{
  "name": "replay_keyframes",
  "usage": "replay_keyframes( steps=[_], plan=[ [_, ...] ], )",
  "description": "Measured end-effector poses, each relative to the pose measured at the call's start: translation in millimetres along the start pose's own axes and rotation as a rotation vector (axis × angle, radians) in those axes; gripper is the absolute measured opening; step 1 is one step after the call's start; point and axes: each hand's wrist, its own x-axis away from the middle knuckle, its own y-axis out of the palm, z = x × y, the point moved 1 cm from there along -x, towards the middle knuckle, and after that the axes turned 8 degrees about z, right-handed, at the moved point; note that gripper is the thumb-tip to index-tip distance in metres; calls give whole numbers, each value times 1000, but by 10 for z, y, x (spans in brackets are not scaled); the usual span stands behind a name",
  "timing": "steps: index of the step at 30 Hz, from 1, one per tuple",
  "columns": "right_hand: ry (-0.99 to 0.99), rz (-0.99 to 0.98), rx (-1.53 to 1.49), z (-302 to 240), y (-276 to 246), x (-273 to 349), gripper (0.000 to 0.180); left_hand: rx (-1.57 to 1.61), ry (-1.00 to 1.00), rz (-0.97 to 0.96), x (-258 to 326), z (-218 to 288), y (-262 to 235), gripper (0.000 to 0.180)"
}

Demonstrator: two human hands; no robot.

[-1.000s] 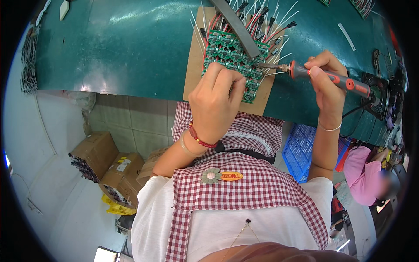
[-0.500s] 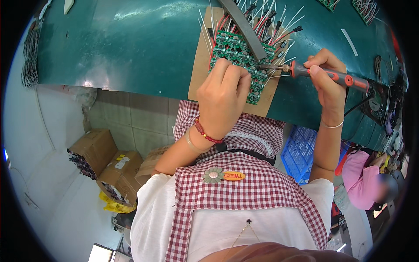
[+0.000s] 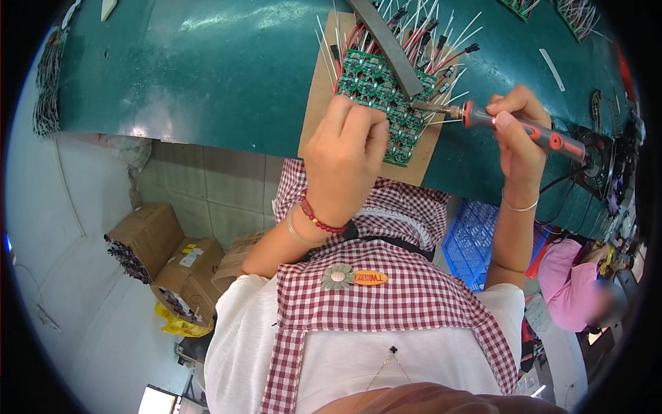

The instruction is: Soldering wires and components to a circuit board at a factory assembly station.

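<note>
A green panel of small circuit boards [image 3: 402,148] lies on a brown cardboard sheet [image 3: 314,127], with red, black and white wires [image 3: 420,41] fanning out beyond its far edge. Across the panel rests a flat grey bar [image 3: 386,45]. My right hand [image 3: 522,134] grips a red and grey soldering iron [image 3: 552,140], its tip pointing left over the panel, close to the bar's near end. Over the panel's left part, my left hand [image 3: 345,152] is closed with fingers bent together; its fingertips, and whatever they pinch, are hidden from view.
The green table [image 3: 207,76] carries a white strip [image 3: 552,69], more wired boards [image 3: 578,17] at the far right and a dark round fan-like object [image 3: 596,162]. Cardboard boxes [image 3: 186,272] stand below left, a blue crate [image 3: 472,238] below right. A person in pink [image 3: 569,286] sits at right.
My left hand has shifted slightly left and toward me, uncovering more of the panel. The soldering iron has moved slightly right, its tip still near the bar's end.
</note>
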Motion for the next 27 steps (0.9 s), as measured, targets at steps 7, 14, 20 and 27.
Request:
replay_keyframes(
  steps=[7,14,20,27],
  plan=[
    [10,23,68,-38,175,121,11,-10,16,31,-32,-71,-15,13],
    [0,-14,130,-47,171,106,11,8,17,47,-56,-73,12,13],
    [-35,-56,167,-123,199,95,11,-9,27,61,-69,-62,15,13],
    [-155,-63,164,-133,219,67,11,-4,28,66,-62,-68,24,15]
  ],
)
